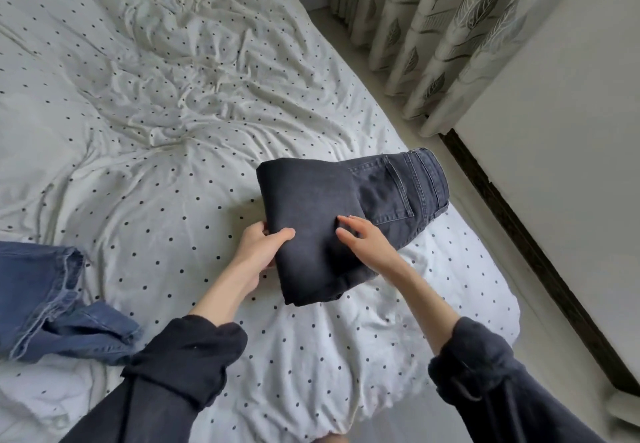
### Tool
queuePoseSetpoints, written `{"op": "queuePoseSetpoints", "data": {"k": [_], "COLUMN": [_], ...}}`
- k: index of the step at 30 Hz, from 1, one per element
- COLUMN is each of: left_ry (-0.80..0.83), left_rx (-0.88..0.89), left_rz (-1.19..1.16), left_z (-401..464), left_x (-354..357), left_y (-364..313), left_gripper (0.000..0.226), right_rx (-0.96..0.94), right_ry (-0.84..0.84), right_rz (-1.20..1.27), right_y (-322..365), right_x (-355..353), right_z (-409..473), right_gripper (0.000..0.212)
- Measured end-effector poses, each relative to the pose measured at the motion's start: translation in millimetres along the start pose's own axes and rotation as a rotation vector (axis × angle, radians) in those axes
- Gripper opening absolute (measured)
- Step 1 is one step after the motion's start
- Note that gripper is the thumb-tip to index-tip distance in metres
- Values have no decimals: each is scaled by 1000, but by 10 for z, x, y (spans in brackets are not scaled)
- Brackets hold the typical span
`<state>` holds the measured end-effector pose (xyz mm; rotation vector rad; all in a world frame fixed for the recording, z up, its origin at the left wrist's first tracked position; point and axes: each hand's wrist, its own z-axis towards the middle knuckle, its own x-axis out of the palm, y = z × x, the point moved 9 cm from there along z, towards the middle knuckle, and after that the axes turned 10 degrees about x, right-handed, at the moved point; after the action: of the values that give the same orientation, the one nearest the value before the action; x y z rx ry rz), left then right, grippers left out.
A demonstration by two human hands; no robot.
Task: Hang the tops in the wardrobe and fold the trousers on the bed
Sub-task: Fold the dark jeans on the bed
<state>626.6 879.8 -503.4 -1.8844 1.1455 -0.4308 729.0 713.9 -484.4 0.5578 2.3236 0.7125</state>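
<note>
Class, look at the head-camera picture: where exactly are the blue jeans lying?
The blue jeans lie crumpled at the picture's left edge on the dotted bed sheet, left of the person's left sleeve and apart from the folded dark jeans.

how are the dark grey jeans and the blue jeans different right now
The dark grey jeans are folded into a compact stack; the blue jeans lie loose and rumpled. The left hand grips the grey pair and the right hand rests on it; nothing touches the blue pair. Both are denim on the dotted bed sheet.
</note>
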Motion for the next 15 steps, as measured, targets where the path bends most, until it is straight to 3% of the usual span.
{"op": "queuePoseSetpoints", "data": {"k": [7, 10, 15], "left_ry": [67, 126, 146], "left_rx": [169, 251, 553], "left_rz": [57, 107, 828], "left_z": [-148, -140, -32], "left_x": [787, 1348, 2429], "left_y": [-791, -981, -1116], "left_gripper": [26, 34, 43], "right_rx": [0, 12, 61], "right_ry": [100, 86, 122], "right_rz": [309, 427, 507], "right_y": [-152, -318, -817], "right_x": [-781, -1186, -1828], "right_z": [-255, -213, 147], "right_gripper": [24, 28, 32]}}
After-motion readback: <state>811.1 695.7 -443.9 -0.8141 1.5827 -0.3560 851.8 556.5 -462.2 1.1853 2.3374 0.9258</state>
